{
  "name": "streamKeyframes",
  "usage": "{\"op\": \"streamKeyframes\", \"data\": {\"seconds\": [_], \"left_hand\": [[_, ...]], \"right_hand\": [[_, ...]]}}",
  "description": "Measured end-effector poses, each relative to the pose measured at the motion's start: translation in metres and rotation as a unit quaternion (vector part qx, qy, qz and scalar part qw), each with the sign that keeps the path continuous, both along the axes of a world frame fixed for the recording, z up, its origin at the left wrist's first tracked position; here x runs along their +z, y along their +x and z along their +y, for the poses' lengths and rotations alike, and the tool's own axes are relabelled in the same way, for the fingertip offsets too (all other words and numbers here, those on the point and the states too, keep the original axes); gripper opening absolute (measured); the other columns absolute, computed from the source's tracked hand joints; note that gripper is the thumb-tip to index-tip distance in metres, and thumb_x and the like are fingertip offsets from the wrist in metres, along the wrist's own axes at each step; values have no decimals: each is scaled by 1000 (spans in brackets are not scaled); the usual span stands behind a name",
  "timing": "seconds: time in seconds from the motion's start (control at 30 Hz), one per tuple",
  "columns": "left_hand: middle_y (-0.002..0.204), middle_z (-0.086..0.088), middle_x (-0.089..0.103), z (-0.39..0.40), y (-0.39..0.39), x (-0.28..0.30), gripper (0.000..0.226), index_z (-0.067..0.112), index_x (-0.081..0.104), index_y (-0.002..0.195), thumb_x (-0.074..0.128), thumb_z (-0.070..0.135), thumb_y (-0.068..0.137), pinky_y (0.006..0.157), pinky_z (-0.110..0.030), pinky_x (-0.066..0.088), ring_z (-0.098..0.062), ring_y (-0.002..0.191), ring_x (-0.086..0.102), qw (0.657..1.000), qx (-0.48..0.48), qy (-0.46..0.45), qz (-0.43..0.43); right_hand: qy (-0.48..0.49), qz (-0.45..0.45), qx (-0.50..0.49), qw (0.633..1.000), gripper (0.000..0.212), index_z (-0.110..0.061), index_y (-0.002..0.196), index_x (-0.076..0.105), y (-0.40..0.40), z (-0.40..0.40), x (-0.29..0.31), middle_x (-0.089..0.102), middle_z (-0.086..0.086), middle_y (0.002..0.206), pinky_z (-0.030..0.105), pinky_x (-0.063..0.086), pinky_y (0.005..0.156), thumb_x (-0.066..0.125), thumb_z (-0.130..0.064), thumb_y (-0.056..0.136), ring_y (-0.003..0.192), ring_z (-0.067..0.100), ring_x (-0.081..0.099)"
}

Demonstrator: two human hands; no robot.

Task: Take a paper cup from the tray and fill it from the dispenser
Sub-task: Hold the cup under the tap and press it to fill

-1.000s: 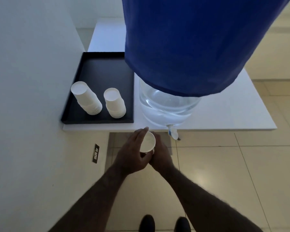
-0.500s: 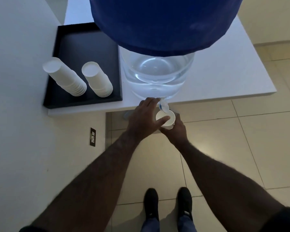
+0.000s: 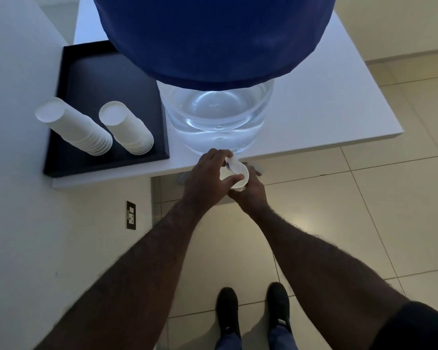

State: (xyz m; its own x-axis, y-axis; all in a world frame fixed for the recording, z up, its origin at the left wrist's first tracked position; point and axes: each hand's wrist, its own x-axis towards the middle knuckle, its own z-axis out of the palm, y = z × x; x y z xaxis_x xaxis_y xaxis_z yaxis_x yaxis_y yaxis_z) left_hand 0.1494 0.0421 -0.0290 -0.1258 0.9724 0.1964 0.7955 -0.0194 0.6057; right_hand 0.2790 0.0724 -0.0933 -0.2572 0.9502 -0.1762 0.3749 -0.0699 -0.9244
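Note:
A white paper cup (image 3: 239, 176) is held upright just under the dispenser's small white tap (image 3: 232, 160) at the table's front edge. My right hand (image 3: 250, 195) grips the cup from below and the right. My left hand (image 3: 208, 178) reaches over the cup, its fingers on the tap and its thumb across the cup's rim. The dispenser (image 3: 216, 114) is a clear water bottle under a blue cover (image 3: 213, 36). Two stacks of upside-down white cups (image 3: 74, 127) (image 3: 127, 128) stand on the black tray (image 3: 106, 72) to the left.
The white table (image 3: 326, 97) carries the tray and dispenser; its front edge runs just behind my hands. A white wall with a dark socket plate (image 3: 131, 215) is on the left. Beige floor tiles and my dark shoes (image 3: 253, 314) lie below.
Both hands carried the cup right and up from in front of the table to under the tap. My left hand shifted from the cup's side onto the tap. The view tilted further down.

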Motion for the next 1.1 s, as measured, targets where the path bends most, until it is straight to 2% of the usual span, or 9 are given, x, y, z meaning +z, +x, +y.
{"op": "streamKeyframes", "data": {"seconds": [0.13,0.27,0.4,0.53,0.63,0.77,0.87,0.97,1.1], "left_hand": [[86,0,72,1,-1,3,49,14,61,118,70,47,83,57,-14,41,-9,66,58,1000,13,-9,20],[84,-6,77,12,-6,10,46,13,72,103,54,53,90,63,-19,42,-16,70,67,998,49,-32,-24],[84,-4,77,18,-9,11,45,13,75,99,57,53,89,61,-18,44,-16,69,68,997,50,-45,-47],[84,-4,76,18,-5,8,48,15,73,100,54,57,88,68,-30,56,-18,72,68,995,63,-52,-60],[85,-3,76,19,-5,5,44,16,72,100,55,55,89,68,-31,57,-17,72,67,994,73,-50,-64],[82,-1,75,19,-6,5,44,16,72,98,56,55,89,65,-26,55,-14,68,66,993,69,-52,-77],[79,3,71,19,-7,4,42,15,72,100,58,54,89,61,-17,46,-11,67,63,993,65,-52,-83],[74,8,62,18,-7,5,42,15,73,100,59,53,89,59,-15,39,-11,64,60,993,70,-49,-87],[76,9,62,18,-6,5,41,14,72,101,60,52,90,58,-13,38,-10,65,60,993,68,-45,-84]], "right_hand": [[-16,4,-5,1000,58,-26,116,51,-1,0,0,66,-1,108,33,56,74,84,-18,69,95,19,64],[-34,7,-13,999,61,-31,113,49,-3,0,-1,65,-7,107,21,50,69,87,-21,67,95,14,63],[-36,9,-17,999,65,-27,117,51,-4,3,-2,65,-6,108,28,55,73,88,-20,65,96,16,63],[-38,16,-18,999,63,-31,115,51,-3,6,-1,66,-6,108,26,56,70,88,-18,65,95,13,63],[-45,12,-21,999,60,-33,111,51,-4,9,-1,67,-6,105,25,54,68,87,-19,65,93,14,64],[-40,-2,-14,999,62,-26,115,51,-7,9,-1,67,-3,107,34,56,76,88,-22,65,95,16,64],[-38,-1,-13,999,61,-27,114,50,-9,8,-1,67,-5,106,29,53,71,87,-23,66,93,15,63],[-38,0,-13,999,59,-31,111,49,-10,7,0,66,-8,103,23,50,67,87,-23,66,89,9,63],[-46,3,-14,999,59,-30,113,50,-9,7,2,67,-6,104,29,54,71,86,-22,66,91,12,64]]}}
